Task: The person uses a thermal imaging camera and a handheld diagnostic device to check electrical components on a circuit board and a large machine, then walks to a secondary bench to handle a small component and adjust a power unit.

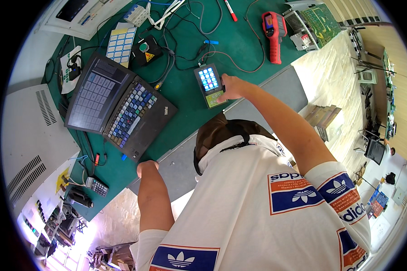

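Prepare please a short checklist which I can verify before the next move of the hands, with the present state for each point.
1. Handheld device switched on: ok, its screen is lit with icons.
2. Right hand at the device: ok, at its right side by the keypad.
3. Lead at the device's top fully seated: cannot tell, too small.
4. Laptop open and displaying: ok.
5. Left hand off the laptop's keys: ok, near its front corner.
6. Cables tidy: not ok, they cross in a tangle behind the laptop and device.
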A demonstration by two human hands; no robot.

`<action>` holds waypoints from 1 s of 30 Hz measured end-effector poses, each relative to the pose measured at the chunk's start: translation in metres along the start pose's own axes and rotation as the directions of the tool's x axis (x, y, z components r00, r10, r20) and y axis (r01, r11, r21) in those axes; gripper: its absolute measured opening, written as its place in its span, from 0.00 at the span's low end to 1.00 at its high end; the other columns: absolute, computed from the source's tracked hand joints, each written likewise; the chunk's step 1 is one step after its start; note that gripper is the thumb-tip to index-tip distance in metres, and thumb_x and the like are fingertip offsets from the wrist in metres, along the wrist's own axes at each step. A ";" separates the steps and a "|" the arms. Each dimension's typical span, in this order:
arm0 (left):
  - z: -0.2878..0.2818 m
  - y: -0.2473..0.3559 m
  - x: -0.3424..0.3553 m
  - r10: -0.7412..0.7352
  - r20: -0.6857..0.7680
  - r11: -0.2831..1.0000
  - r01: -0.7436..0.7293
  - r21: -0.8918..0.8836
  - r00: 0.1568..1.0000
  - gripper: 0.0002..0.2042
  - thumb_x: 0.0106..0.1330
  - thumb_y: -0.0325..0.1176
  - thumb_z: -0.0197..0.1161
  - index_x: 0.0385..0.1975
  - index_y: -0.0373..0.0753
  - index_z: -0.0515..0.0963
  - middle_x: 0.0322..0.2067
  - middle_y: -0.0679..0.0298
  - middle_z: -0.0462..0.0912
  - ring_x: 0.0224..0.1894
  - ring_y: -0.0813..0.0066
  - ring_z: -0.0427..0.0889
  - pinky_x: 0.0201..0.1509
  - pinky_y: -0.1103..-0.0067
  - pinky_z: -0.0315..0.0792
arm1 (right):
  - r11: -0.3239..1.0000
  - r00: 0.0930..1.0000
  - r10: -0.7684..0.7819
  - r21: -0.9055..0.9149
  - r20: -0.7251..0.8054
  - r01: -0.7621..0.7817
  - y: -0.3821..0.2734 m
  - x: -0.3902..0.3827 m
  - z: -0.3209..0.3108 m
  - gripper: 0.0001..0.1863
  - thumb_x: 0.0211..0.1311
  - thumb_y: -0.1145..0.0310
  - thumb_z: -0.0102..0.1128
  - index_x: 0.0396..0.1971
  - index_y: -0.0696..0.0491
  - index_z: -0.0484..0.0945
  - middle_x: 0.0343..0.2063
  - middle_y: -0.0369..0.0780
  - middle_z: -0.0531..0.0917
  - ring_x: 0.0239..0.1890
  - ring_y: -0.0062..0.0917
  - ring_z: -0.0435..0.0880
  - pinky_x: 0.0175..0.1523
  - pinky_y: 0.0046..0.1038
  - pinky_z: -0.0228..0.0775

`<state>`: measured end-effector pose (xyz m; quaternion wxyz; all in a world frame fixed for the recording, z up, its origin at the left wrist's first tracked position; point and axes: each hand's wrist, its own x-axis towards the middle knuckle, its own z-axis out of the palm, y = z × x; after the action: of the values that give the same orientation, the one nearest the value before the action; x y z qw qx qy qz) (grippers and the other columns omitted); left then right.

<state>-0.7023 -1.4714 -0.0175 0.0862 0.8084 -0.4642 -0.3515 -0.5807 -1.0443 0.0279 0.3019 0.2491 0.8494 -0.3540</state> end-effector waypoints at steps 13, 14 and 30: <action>0.006 -0.002 0.008 0.016 -0.062 0.995 -0.022 -0.098 0.998 0.17 0.68 0.35 0.45 0.52 0.40 0.74 0.53 0.61 0.78 0.52 0.60 0.78 0.49 0.68 0.77 | 1.000 0.999 0.007 -0.014 0.035 -0.006 -0.003 -0.001 -0.003 0.45 0.37 0.52 0.76 0.50 0.64 0.64 0.51 0.51 0.77 0.53 0.43 0.77 0.56 0.35 0.70; 0.005 -0.002 0.007 0.016 -0.050 0.995 -0.021 -0.096 0.999 0.17 0.68 0.35 0.45 0.52 0.40 0.74 0.53 0.61 0.78 0.52 0.60 0.78 0.49 0.67 0.77 | 1.000 0.999 0.008 -0.010 0.036 -0.007 -0.004 -0.002 -0.004 0.45 0.37 0.52 0.76 0.50 0.64 0.64 0.51 0.52 0.77 0.54 0.43 0.77 0.56 0.35 0.70; -0.007 0.001 -0.010 0.002 -0.001 0.998 -0.002 -0.067 1.000 0.18 0.67 0.33 0.45 0.53 0.39 0.74 0.55 0.62 0.77 0.53 0.62 0.78 0.51 0.69 0.76 | 1.000 1.000 -0.016 0.002 -0.010 0.016 0.000 -0.002 -0.001 0.50 0.33 0.50 0.78 0.52 0.67 0.62 0.51 0.54 0.76 0.54 0.45 0.76 0.57 0.36 0.70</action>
<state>-0.7020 -1.4649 -0.0069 0.1139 0.8048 -0.4529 -0.3663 -0.5801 -1.0440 0.0302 0.2947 0.2445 0.8525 -0.3558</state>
